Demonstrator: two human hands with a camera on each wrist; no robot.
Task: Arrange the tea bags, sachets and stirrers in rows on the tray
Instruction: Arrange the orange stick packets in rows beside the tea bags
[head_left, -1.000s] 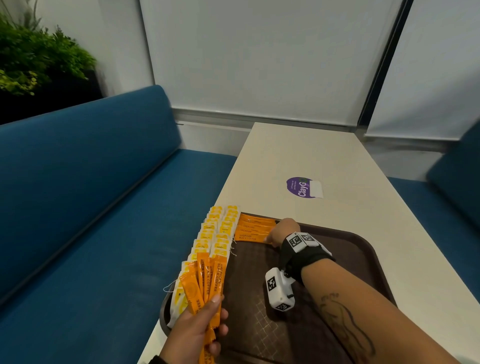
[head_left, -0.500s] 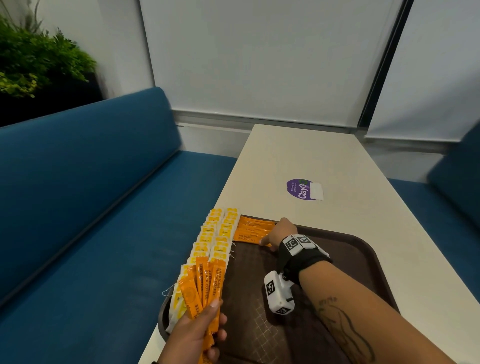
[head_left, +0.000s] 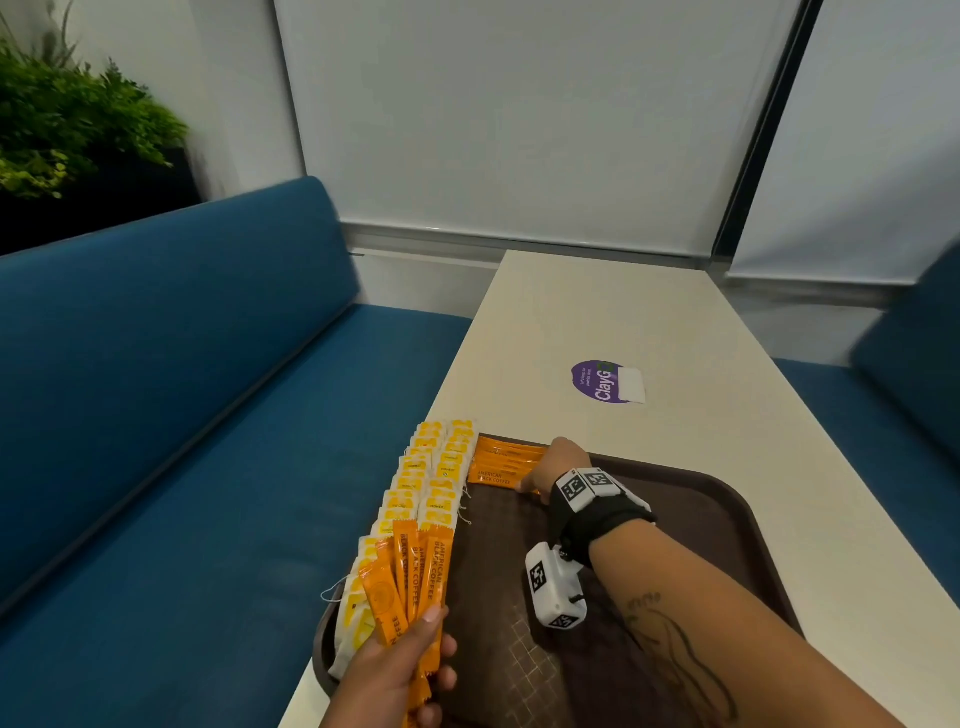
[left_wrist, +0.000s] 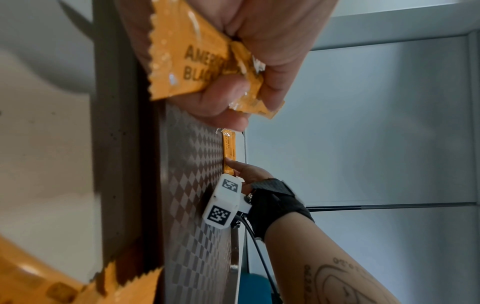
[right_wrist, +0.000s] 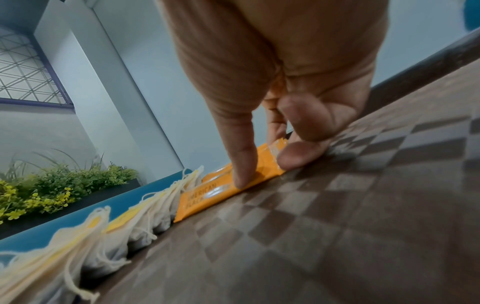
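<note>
Nearest, at the tray's (head_left: 748, 545) near-left corner: left hand (head_left: 387, 675) clamped round a fan of orange sachets (head_left: 410, 571), long axes pointing away toward the far edge, lower ends bunched in the curled fingers (left_wrist: 223, 102). Just left of that fan and running away along the tray's left side: tea bags (head_left: 431, 483) in two overlapping columns, strings trailing over the brown floor. Mid-tray, bare checkered floor, crossed by the right forearm with its wrist camera. Farther on, at the far-left corner: right hand (head_left: 558, 467) pressing down on laid sachets (head_left: 501, 467), index fingertip (right_wrist: 242, 179) flat on the nearest one, thumb at its end, other fingers curled behind; whether pinching or only pressing, hard to tell. Those laid sachets lying crosswise, long axes parallel to the far rim, stacked side by side toward it, left ends just beside the top tea bags. Held fan therefore at roughly a right angle to the laid row, so probably a turn needed before the next one goes down on the near side of the row. Right hand nearer that slot; left hand serving as the supply. No stirrers in view. Beyond the tray: pale surface (head_left: 649, 322) with a purple sticker (head_left: 597, 382).
</note>
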